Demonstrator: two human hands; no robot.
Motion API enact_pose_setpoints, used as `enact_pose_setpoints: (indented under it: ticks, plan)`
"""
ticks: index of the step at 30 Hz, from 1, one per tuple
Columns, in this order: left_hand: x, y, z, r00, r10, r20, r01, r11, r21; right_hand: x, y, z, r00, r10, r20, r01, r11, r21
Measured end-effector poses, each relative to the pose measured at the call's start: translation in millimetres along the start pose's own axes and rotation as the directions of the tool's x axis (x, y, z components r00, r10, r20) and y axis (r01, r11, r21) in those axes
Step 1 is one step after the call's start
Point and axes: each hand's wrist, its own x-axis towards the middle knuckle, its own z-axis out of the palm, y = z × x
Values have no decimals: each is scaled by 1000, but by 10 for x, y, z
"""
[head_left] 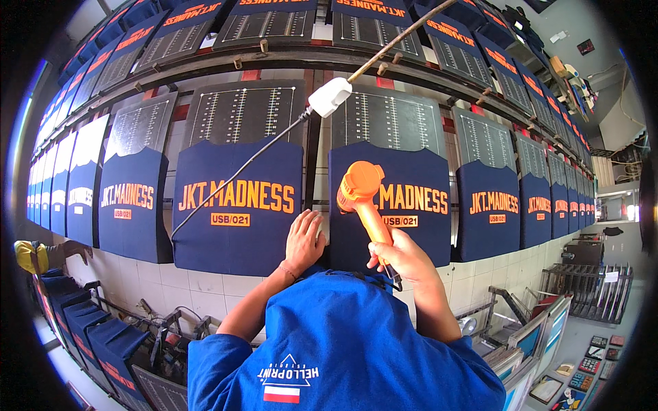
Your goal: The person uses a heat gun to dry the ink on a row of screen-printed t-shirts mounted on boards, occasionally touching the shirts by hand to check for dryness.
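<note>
My right hand (406, 257) is wrapped round the handle of an orange hair dryer or heat gun (363, 181); I cannot tell which of the two. It is held above a navy shirt (356, 243) with orange lettering, stretched over a dark board marked with white rulers (387, 116). The tool's head hides part of that print. My left hand (305, 240) lies with its fingers out at the right edge of the neighbouring navy shirt (236, 171), which bears the same print. Nothing shows in that hand.
A white power connector (330, 97) on a black cable (240, 168) hangs from a pole across the boards. Further rows of shirted boards run left, right and behind. At lower right stand printing frames (534, 339) and a metal rack (589, 291). Another person's yellow sleeve (31, 257) shows at far left.
</note>
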Motion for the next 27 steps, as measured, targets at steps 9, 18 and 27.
enact_pose_setpoints:
  ticks: [9, 18, 27]
  plan:
    - [0, -4, -4, 1000, -7, 9, 7, 1000, 5, 45, 52, -98, 1000, 1, -4, -1, 999, -33]
    - [29, 13, -4, 999, -7, 53, 6, 1000, 28, 337, -115, -161, 992, -106, -72, 105, 994, -17]
    - [15, 17, 3, 1000, -7, 11, 7, 1000, 15, 131, -21, -159, 1000, 5, -12, -5, 1000, -28]
